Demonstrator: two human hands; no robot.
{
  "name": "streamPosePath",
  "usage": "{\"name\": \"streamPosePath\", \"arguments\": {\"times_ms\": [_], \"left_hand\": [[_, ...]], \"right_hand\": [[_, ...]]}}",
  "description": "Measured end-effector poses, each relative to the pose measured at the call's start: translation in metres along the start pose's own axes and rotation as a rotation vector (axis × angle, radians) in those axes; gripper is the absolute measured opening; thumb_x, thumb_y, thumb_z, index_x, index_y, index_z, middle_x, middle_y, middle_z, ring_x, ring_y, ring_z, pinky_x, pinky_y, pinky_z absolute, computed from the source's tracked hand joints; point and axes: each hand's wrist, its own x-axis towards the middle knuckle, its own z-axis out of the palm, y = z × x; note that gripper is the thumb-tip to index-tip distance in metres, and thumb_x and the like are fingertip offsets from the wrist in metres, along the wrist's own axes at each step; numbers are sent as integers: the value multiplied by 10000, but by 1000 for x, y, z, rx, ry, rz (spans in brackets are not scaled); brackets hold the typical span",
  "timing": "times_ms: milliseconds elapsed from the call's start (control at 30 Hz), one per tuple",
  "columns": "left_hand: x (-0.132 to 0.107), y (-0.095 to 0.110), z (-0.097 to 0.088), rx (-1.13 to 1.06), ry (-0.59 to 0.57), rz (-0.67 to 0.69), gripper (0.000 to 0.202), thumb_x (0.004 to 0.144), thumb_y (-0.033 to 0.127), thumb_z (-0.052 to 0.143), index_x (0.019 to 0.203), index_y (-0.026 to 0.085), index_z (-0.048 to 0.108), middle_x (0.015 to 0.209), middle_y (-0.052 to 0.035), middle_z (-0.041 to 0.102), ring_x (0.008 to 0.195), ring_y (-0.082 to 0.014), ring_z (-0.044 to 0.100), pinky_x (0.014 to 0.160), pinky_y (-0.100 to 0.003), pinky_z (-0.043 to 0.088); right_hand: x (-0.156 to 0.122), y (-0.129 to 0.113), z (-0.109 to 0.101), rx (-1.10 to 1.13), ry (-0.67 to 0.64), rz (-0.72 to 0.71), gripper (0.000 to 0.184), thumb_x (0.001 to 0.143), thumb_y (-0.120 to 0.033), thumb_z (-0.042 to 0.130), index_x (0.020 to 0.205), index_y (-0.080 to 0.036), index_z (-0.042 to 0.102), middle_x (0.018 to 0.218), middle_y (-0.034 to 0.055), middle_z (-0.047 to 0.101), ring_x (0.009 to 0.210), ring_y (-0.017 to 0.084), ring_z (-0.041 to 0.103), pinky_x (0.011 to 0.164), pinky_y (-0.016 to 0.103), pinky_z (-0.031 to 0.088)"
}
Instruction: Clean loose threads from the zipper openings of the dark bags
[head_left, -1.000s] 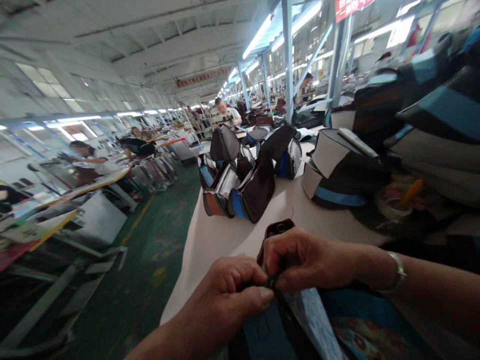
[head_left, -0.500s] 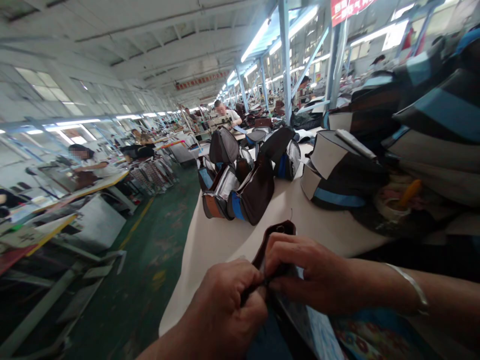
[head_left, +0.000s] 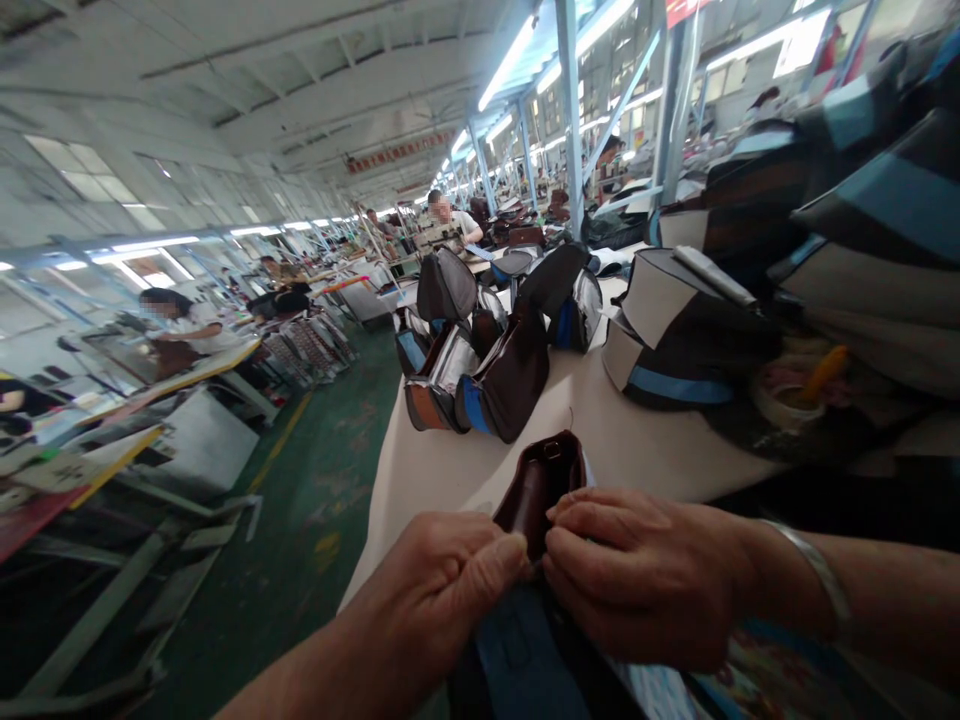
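Step in hand, as judged: both hands are working the edge of a bag (head_left: pixel 525 655) at its mouth. The bag is directly in front, over the near end of the pale tabletop (head_left: pixel 424 485), mouth upward, showing a brown lining (head_left: pixel 520 510) and a ring (head_left: pixel 552 451) at the far end.

Left hand (head_left: pixel 442 585): grip closed, thumb pressed toward curled fingers, pinching the bag at the near left of the mouth. Right hand (head_left: pixel 645 570): grip closed, thumb and fingertips together on the right edge. The two pinches are just beside each other. The exact part held is hidden by the fingers.

Next move, in judgement: calls for a firm left hold and a fine right pinch along the edge.

Surroundings: other bags (head_left: pixel 517 385) stand ahead on the tabletop; a pot (head_left: pixel 784 412) is to the right, in shadow.
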Motion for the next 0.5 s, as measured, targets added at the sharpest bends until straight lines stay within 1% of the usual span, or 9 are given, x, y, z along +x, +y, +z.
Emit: {"name": "streamPosePath", "arguments": {"times_ms": [67, 133, 200, 267, 300, 333, 367, 433, 500], "left_hand": [[3, 3, -5, -58, -93, -80, 460, 1032, 445, 363, 676, 162, 435, 689, 42, 382, 630, -86, 363, 563, -221, 297], [5, 2, -5, -61, -128, -89, 428, 1017, 439, 416, 693, 161, 450, 709, 43, 399, 653, -88, 364, 576, -215, 301], [6, 0, -2, -50, -113, -49, 375, 1013, 392, 435, 715, 166, 465, 733, 42, 438, 680, -90, 394, 606, -208, 317], [6, 0, 2, -43, -81, 11, 347, 1014, 346, 429, 714, 172, 432, 727, 44, 430, 680, -90, 396, 619, -208, 318], [7, 0, 5, -36, -68, 39, 346, 1014, 332, 423, 707, 175, 404, 714, 46, 410, 670, -89, 385, 619, -210, 314], [8, 0, 7, -24, -55, 63, 348, 1014, 327, 418, 702, 177, 385, 702, 46, 393, 659, -90, 376, 618, -214, 309], [8, 0, 9, -8, -36, 88, 351, 1013, 330, 416, 699, 178, 382, 695, 45, 389, 652, -91, 373, 617, -218, 307], [9, 0, 11, 33, 11, 125, 369, 1007, 345, 423, 682, 172, 397, 682, 38, 404, 641, -92, 387, 617, -228, 304], [10, -1, 10, 32, 31, 108, 402, 1002, 373, 434, 660, 162, 427, 671, 31, 424, 630, -93, 400, 606, -232, 299]], "right_hand": [[-2, 0, 3, 20, 39, -30, 186, 933, -220, 477, 915, -170, 655, 957, 105, 623, 761, 197, 559, 706, 364, 469], [-4, 0, 3, 123, 35, 58, 173, 949, -213, 479, 909, -165, 641, 902, 91, 609, 750, 182, 547, 702, 338, 472], [-3, 1, -2, 342, 44, 253, 164, 967, -185, 465, 960, -138, 622, 914, 92, 598, 767, 162, 545, 693, 295, 473], [0, 5, -10, 606, 62, 485, 195, 998, -188, 428, 1050, -113, 600, 975, 104, 593, 839, 151, 557, 746, 273, 479], [2, 8, -14, 712, 43, 568, 222, 1017, -207, 409, 1103, -110, 590, 1011, 107, 592, 885, 151, 561, 793, 277, 478], [4, 12, -17, 788, -8, 609, 243, 1032, -236, 400, 1134, -116, 586, 1028, 103, 594, 920, 152, 560, 840, 288, 469], [6, 16, -18, 833, -80, 611, 252, 1041, -266, 403, 1126, -127, 595, 1014, 92, 600, 930, 153, 556, 871, 299, 457], [8, 22, -16, 881, -216, 533, 259, 1043, -301, 423, 1026, -136, 622, 937, 69, 609, 890, 147, 546, 865, 294, 443], [7, 26, -9, 939, -230, 453, 285, 1034, -317, 448, 899, -131, 618, 825, 46, 592, 826, 138, 531, 818, 277, 438]]}}
